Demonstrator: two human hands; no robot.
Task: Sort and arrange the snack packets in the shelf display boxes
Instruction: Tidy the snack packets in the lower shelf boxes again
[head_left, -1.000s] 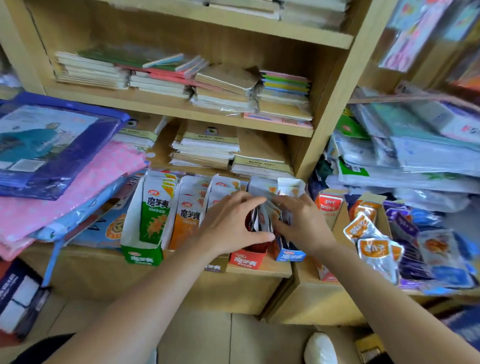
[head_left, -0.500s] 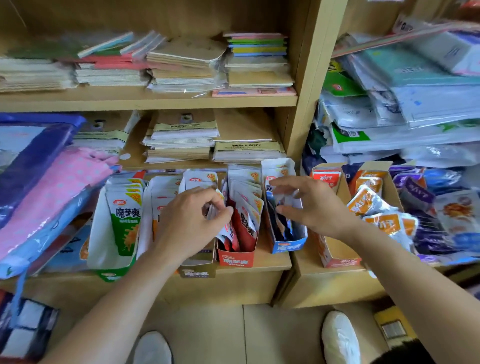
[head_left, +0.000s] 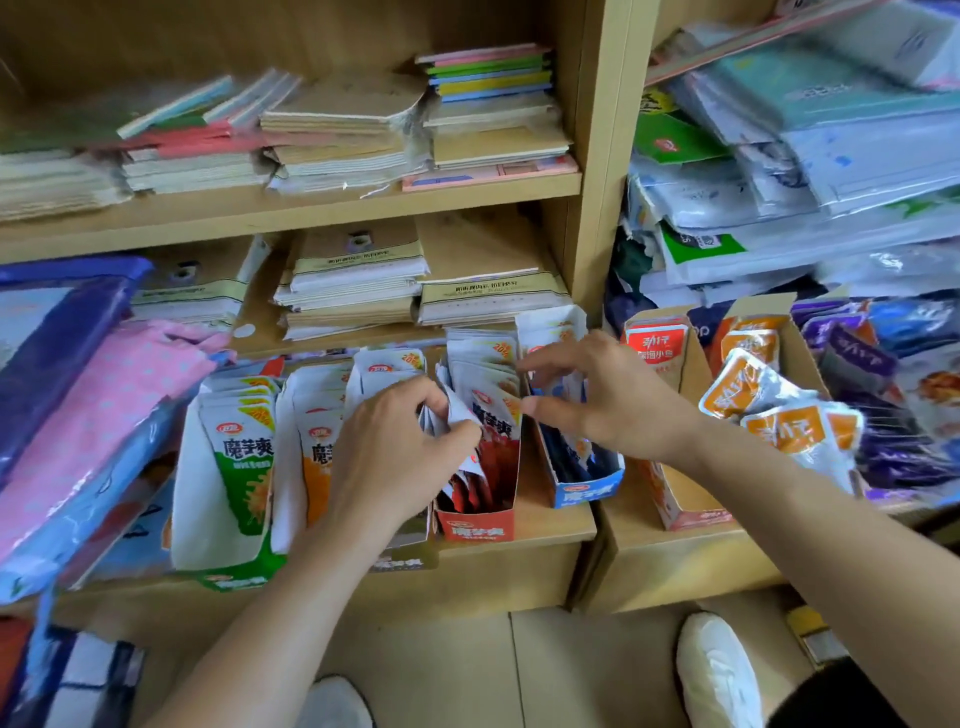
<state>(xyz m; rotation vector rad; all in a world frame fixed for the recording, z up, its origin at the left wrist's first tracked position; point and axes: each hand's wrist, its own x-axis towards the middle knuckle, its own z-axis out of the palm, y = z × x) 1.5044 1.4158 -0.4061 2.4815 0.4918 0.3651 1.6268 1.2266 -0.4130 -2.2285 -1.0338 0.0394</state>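
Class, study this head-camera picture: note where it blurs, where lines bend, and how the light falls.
Head view: wide-angle distortion slants the shelf board and upright; edges smear, so the wrapped goods and the pink cloth look soft; the left hand pinching snack packets and the right hand by the red box are sharper; light is soft, no hard shadows.

Snack boxes (head_left: 234, 571) in row on shelf (head_left: 550, 514), notebks (head_left: 353, 291) behind, loose packets (head_left: 800, 431) to rt

Bare left hand (head_left: 395, 457) and right hand (head_left: 608, 400), forearms (head_left: 831, 519) uncovered, white shoes (head_left: 719, 670), dark garment (head_left: 841, 696) at lower right
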